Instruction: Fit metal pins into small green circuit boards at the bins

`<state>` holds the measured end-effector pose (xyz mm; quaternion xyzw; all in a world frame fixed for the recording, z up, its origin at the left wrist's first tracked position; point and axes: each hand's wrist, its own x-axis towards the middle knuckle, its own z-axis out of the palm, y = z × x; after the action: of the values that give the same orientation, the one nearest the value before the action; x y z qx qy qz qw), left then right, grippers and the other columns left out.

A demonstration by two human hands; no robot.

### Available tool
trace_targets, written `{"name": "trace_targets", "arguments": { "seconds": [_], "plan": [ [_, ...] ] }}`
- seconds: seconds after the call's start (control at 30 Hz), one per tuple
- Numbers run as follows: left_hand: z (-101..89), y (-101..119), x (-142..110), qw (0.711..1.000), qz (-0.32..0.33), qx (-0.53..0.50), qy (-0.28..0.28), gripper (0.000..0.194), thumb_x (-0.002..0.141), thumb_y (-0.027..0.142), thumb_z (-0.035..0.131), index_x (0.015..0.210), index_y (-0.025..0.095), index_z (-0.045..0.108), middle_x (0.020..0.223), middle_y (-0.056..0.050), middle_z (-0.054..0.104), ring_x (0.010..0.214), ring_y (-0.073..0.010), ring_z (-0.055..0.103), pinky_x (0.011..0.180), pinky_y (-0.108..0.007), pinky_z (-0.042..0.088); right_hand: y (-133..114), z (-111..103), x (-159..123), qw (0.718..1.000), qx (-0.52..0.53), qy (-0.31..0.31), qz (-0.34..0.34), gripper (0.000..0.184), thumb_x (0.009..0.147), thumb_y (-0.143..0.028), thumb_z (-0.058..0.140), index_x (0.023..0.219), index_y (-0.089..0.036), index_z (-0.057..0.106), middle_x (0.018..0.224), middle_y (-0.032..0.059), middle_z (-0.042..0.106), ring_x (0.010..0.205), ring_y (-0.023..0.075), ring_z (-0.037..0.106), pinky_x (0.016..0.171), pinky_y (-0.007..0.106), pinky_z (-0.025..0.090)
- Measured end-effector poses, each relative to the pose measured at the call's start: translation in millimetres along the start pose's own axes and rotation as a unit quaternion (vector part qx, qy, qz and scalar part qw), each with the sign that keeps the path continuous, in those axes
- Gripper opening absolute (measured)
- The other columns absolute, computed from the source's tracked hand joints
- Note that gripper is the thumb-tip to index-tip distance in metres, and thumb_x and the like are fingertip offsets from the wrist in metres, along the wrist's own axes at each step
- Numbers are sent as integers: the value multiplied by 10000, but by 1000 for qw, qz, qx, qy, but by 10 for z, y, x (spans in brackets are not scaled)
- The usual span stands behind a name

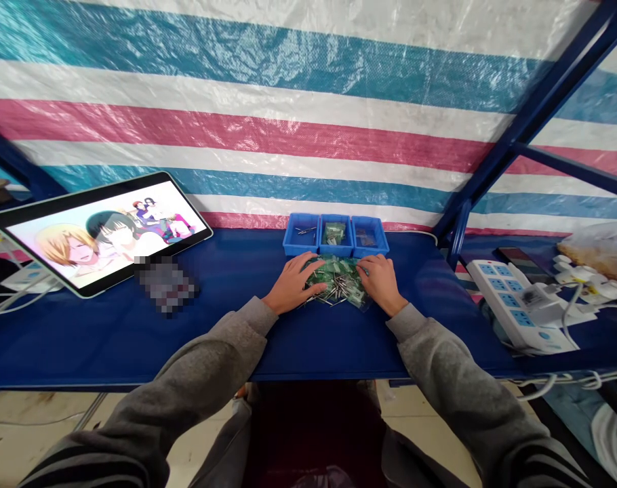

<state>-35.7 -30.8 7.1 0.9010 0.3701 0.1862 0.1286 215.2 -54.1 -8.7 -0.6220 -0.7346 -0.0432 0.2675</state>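
A pile of small clear-and-green plastic packets [356,291] and thin metal pins [336,290] lies on the blue table in front of me. At its left side rests my left hand [294,283], fingers spread over the edge and thumb apart, touching the heap. My right hand [381,281] lies against the right side, its bent fingertips on the packets and nothing visibly gripped. Just behind the pile stand three blue trays: the left tray [289,245] has a few pins, the middle tray [335,250] green packets, the right tray [380,248] small pieces I cannot make out.
A tablet [110,234] playing a cartoon leans at the left, with a blurred-out object [167,286] before it. To the right are a white power strip [512,305] with plugs and cables, and a plastic bag [601,251]. Blue frame bars [522,122] and a striped tarp [308,88] enclose the back.
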Motion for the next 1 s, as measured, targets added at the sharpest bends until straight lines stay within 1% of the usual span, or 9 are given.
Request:
{"name": "trace_targets", "arguments": {
  "seconds": [0.17,0.27,0.33,0.47,0.57,0.7,0.77,0.87,1.0],
  "plan": [
    [-107,148,241,983,-28,-149,108,470,969,528,396,1287,217,549,1346,-95,553,1263,-275,504,1051,-402,431,-133,-218,237,996,42,79,-5,296,957,-270,434,908,-189,714,973,103,685,897,255,565,793,400,390],
    [-83,139,480,950,-53,-260,163,527,929,494,509,1363,198,460,1322,-109,582,1208,-262,561,962,-378,502,-266,-293,424,979,170,111,0,269,947,-353,474,918,-200,694,928,79,654,796,206,579,751,352,447],
    [-41,104,587,928,-64,-326,169,514,897,483,563,1303,171,511,1239,-116,637,1123,-260,619,886,-365,535,-344,-263,479,959,258,114,15,273,931,-416,499,912,-206,672,880,55,649,743,185,578,711,329,470],
    [3,48,578,909,-63,-389,138,361,847,484,624,857,125,664,782,-80,712,776,-229,687,699,-343,549,-405,-104,383,906,413,69,63,280,898,-461,532,920,-200,629,680,1,599,596,156,567,622,302,484],
    [-32,40,487,917,-48,-375,124,351,814,474,664,712,137,659,667,-54,679,657,-192,649,647,-322,527,-378,-37,264,888,452,39,70,274,868,-451,576,962,-198,627,716,7,621,608,163,599,638,312,515],
    [-107,34,435,910,-45,-403,90,342,795,454,675,659,143,628,592,-23,635,570,-165,617,572,-294,509,-349,-48,192,917,398,26,3,366,946,-378,439,1254,-227,570,933,48,652,689,165,623,731,343,545],
    [-137,32,430,900,-54,-425,76,335,799,450,668,678,143,616,566,-8,621,519,-150,600,512,-271,483,-350,-50,180,938,342,15,-51,397,970,-331,363,1302,-244,562,1070,80,627,782,176,629,785,353,542],
    [-153,33,422,891,-58,-449,29,359,819,465,653,683,137,601,564,-15,636,455,-129,583,440,-237,429,-347,-23,172,956,271,32,-110,364,957,-307,404,1236,-249,631,1154,108,583,969,221,606,858,376,521],
    [-96,28,422,881,-75,-466,-7,455,870,530,582,650,133,574,537,-19,615,383,-98,528,390,-214,394,-316,23,189,951,258,104,-134,266,954,-321,461,1027,-233,701,1110,114,575,1048,245,578,849,388,516]
  ]
}}
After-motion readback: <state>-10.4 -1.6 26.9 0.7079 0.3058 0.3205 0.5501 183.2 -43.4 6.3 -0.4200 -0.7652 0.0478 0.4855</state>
